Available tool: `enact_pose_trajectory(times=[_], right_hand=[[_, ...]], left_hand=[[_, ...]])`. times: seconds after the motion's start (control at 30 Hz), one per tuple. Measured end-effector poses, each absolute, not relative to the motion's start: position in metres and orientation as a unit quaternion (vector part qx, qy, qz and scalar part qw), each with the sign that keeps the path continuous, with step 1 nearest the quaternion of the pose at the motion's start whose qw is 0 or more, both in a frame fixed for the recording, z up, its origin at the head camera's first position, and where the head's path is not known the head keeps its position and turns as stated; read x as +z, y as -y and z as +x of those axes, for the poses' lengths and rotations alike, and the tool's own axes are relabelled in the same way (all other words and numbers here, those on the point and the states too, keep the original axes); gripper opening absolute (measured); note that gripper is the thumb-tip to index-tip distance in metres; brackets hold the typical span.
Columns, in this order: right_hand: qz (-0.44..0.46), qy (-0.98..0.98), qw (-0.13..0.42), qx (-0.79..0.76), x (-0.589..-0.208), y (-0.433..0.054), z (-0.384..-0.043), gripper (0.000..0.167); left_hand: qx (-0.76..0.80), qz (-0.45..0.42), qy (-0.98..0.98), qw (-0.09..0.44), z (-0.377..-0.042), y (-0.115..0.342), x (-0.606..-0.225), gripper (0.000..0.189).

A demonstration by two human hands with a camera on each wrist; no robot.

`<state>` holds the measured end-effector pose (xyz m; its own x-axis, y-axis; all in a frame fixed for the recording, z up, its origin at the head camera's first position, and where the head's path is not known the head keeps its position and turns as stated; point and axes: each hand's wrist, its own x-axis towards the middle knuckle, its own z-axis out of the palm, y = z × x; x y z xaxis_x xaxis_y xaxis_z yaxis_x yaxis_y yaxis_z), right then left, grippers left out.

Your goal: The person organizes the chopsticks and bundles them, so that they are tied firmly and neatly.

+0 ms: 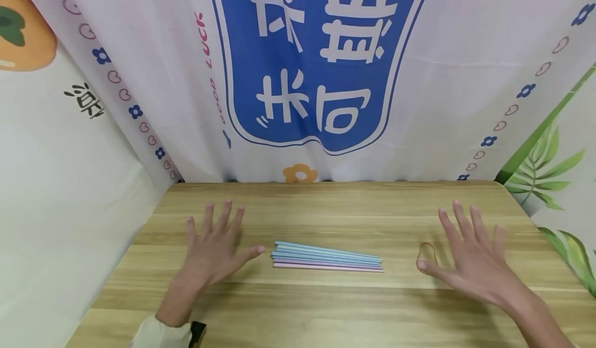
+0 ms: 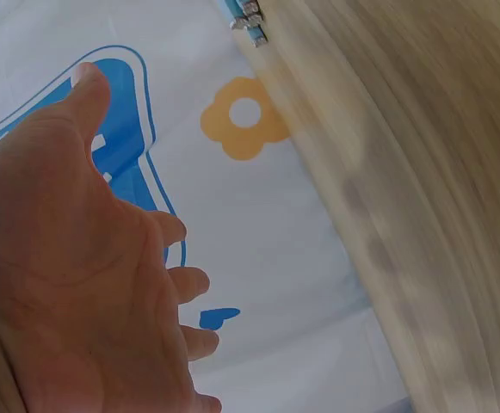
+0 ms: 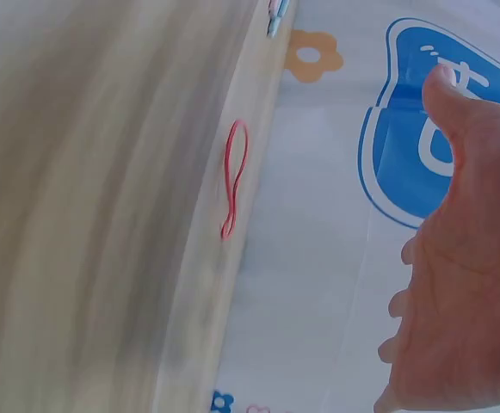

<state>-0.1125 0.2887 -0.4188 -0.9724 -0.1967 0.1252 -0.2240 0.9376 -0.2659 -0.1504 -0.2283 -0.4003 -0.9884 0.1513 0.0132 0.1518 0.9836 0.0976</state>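
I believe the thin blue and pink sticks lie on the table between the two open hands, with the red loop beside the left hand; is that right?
Not quite: the red loop is by the right hand, not the left hand, as the head view shows. The sticks do lie on the table between the two open hands.

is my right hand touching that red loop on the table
Apart: the right wrist view plainly shows a gap between your right hand and the red loop.
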Motion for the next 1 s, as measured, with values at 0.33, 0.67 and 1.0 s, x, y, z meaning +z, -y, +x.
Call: enact_pose_trajectory(times=[0.33, 0.67, 1.0], right_hand=[[0.142, 0.976, 0.05, 0.156, -0.409, -0.256, -0.129, 0.123], [0.182, 0.966, 0.032, 0.184, -0.412, -0.223, -0.137, 0.121], [0.231, 0.95, 0.008, 0.208, -0.421, -0.203, -0.143, 0.125]], left_hand=[[-0.088, -0.1, 0.991, -0.007, -0.153, 0.205, -0.396, 0.108], [-0.105, -0.143, 0.984, -0.033, -0.156, 0.19, -0.401, 0.105], [-0.132, -0.206, 0.968, -0.053, -0.163, 0.176, -0.407, 0.108]])
